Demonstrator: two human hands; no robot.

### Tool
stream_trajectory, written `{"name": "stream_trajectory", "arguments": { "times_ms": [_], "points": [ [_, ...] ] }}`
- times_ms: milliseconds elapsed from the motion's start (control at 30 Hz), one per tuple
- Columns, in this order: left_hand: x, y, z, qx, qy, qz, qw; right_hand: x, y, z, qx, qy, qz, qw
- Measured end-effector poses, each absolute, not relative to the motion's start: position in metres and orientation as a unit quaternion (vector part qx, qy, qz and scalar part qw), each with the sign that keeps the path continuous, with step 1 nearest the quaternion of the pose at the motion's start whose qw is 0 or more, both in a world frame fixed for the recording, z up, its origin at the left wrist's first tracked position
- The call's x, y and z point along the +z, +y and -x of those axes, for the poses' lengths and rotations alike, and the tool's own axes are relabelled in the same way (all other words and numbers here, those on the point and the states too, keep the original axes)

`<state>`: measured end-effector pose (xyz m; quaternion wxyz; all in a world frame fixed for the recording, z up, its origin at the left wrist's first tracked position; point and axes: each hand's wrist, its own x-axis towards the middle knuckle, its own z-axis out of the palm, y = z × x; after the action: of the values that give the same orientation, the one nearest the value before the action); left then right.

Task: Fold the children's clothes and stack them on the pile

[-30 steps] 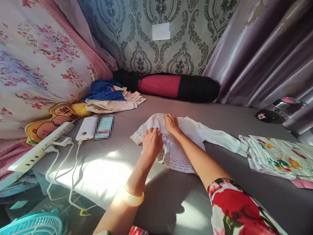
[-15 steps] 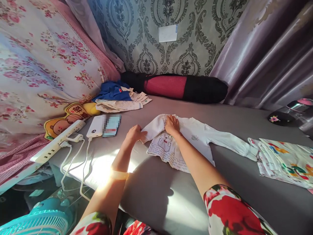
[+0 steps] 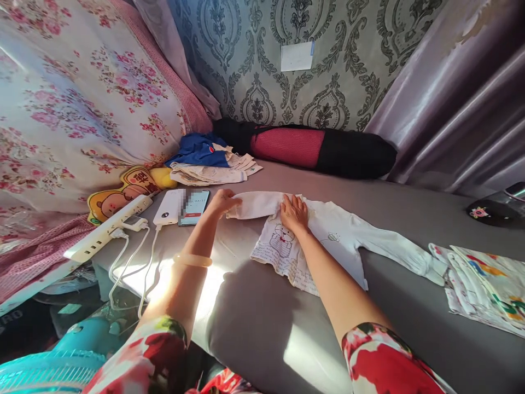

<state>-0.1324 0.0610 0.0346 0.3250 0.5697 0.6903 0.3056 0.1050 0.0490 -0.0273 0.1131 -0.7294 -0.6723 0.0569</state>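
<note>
A small white long-sleeved shirt lies spread on the grey bed sheet, with a bear print and lines of lettering on its front. My left hand grips the cuff of the sleeve on the left, which is drawn out straight. Flat on the shirt near that sleeve's shoulder rests my right hand, fingers spread. The other sleeve stretches right, its cuff close to a stack of folded patterned clothes.
Left of my left hand lie a phone, a white power bank and a power strip with cables. Folded clothes and a black-and-red roll sit along the back. A turquoise fan stands at lower left.
My left hand has pulled the sleeve's cuff outward and up, so the sleeve now runs straighter to the left. My right hand stays on the shirt. The view has shifted slightly left.
</note>
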Motion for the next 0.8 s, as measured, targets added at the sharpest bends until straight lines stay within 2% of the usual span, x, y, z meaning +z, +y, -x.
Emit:
{"name": "stream_trajectory", "arguments": {
  "times_ms": [200, 367, 633, 800],
  "points": [
    [0.032, 0.096, 0.139, 0.313, 0.699, -0.596, 0.242, -0.026, 0.045, -0.102, 0.040, -0.678, 0.727, 0.103],
    [0.021, 0.114, 0.140, 0.253, 0.734, -0.605, 0.180, -0.023, 0.040, -0.100, 0.043, -0.682, 0.723, 0.103],
    [-0.003, 0.110, 0.126, 0.171, 0.720, -0.667, 0.083, -0.023, 0.038, -0.100, 0.035, -0.685, 0.718, 0.117],
    [-0.008, 0.099, 0.110, 0.148, 0.723, -0.674, -0.032, -0.021, 0.038, -0.099, 0.041, -0.682, 0.720, 0.120]
  ]
}}
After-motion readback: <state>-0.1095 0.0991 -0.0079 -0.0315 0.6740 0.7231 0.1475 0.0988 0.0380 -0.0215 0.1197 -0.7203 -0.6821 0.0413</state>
